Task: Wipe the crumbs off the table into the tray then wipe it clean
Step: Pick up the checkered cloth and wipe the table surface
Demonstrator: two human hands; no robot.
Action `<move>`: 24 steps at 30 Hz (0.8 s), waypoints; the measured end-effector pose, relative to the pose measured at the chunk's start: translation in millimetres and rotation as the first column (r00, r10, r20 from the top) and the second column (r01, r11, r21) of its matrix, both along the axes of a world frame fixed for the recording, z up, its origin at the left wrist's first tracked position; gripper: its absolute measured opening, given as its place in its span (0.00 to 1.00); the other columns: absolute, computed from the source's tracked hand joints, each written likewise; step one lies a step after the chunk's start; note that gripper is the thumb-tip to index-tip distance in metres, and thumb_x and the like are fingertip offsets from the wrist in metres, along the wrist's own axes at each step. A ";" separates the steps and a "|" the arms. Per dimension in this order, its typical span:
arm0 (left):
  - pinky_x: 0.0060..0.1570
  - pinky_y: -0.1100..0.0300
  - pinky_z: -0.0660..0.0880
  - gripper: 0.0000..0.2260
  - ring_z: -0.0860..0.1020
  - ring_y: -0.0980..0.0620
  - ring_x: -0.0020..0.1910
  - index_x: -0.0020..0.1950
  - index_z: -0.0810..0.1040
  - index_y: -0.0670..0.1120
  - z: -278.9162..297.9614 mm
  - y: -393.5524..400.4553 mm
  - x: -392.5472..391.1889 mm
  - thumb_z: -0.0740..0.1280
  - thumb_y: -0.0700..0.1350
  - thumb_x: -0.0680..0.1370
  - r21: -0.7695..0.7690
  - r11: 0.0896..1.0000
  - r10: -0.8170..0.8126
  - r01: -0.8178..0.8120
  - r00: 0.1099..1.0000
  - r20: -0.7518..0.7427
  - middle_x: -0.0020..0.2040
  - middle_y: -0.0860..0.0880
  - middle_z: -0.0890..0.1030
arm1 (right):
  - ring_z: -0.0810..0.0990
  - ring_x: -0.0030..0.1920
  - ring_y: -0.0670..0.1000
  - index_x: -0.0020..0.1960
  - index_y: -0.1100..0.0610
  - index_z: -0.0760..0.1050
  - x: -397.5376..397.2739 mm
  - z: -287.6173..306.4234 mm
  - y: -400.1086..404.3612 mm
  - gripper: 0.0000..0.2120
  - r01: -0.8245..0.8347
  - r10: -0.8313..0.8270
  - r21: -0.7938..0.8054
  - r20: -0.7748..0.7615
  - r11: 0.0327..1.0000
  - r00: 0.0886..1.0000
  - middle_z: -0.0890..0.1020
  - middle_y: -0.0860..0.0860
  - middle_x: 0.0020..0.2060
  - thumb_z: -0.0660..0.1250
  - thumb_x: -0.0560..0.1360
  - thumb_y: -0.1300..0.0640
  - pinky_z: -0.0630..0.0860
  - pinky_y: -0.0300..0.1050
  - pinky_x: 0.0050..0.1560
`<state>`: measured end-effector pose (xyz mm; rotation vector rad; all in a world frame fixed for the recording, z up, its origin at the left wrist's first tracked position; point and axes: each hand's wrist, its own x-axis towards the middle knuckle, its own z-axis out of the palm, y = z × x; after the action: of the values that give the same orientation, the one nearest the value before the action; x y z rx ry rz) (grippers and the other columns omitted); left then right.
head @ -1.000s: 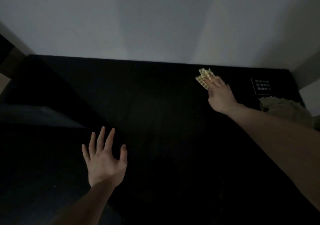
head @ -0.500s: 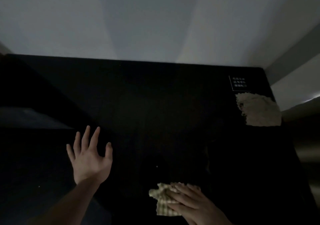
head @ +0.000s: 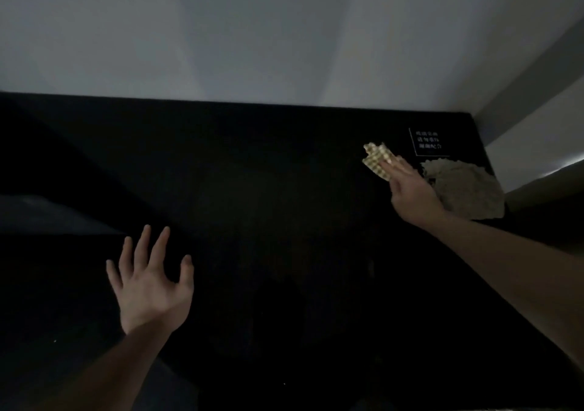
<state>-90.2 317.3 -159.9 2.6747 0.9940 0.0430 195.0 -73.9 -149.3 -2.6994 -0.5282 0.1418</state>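
Observation:
The black table fills the lower part of the dim head view. My right hand lies flat at the far right of the table, fingers pressing a yellow checked cloth onto the surface. My left hand hovers or rests at the near left with its fingers spread and nothing in it. A few tiny pale crumbs show near the front edge. No tray can be made out in the dark.
A crumpled beige rag lies at the table's right edge, just right of my right hand. A small white printed label sits near the far right corner. A pale wall rises behind the table. A dark surface adjoins on the left.
My right hand has swept the checked cloth from the near front edge out to the far right of the table. My left hand has stayed spread at the near left.

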 end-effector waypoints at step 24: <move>0.78 0.39 0.45 0.32 0.50 0.47 0.81 0.78 0.61 0.57 0.4 0.0 -0.6 0.53 0.64 0.75 0.008 1.000 -0.013 0.013 1.000 -0.003 0.81 0.52 0.57 | 0.61 0.81 0.46 0.83 0.46 0.60 -171.5 28.5 -28.5 0.34 -0.217 0.227 0.242 -0.015 0.946 0.974 0.64 0.42 0.81 0.52 0.83 0.72 0.57 0.52 0.82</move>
<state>-90.8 317.3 -159.4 2.6889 0.9798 0.0404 23.5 -102.4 -120.9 -2.3920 -0.7839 0.1836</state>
